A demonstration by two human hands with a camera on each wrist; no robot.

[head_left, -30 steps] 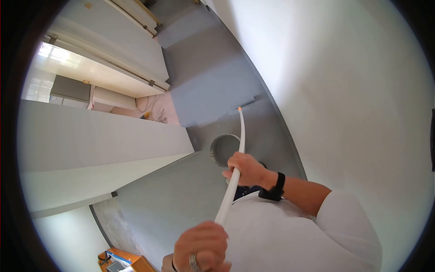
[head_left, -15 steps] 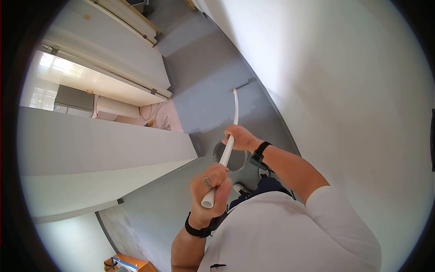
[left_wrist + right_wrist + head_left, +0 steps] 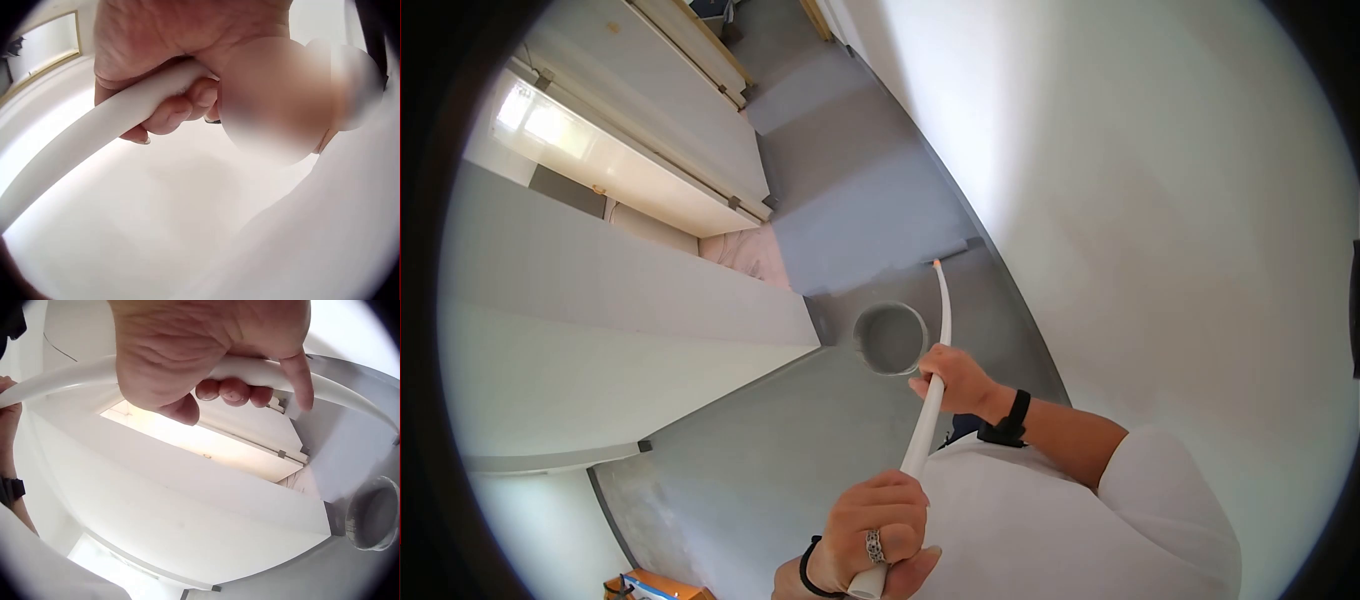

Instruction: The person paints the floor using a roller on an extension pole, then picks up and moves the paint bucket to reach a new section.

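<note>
A long white pole [image 3: 922, 440] slants across the head view, with a dark, flat head [image 3: 958, 251] at its far end resting on the grey floor. My right hand [image 3: 962, 382] grips the pole farther up, beside the bucket [image 3: 861, 342]. Around the pole's near end curls my left hand [image 3: 878, 525], which wears a ring. In the left wrist view, the fingers of my left hand [image 3: 169, 37] wrap the pole [image 3: 62, 150]. The right wrist view shows my right hand [image 3: 187, 350] round the pole [image 3: 262, 370], its fingertips below it.
Grey floor [image 3: 750, 470] runs on between a white wall [image 3: 1160, 250] at the right and a low white partition [image 3: 630, 260] at the left. The round bucket holds grey matter. An orange-brown piece of furniture [image 3: 685, 588] stands at the lower left.
The pole was first pushed away along the floor, then drawn back toward my body. Both hands moved with it, keeping their grip, and the bucket is now uncovered by my right hand.
</note>
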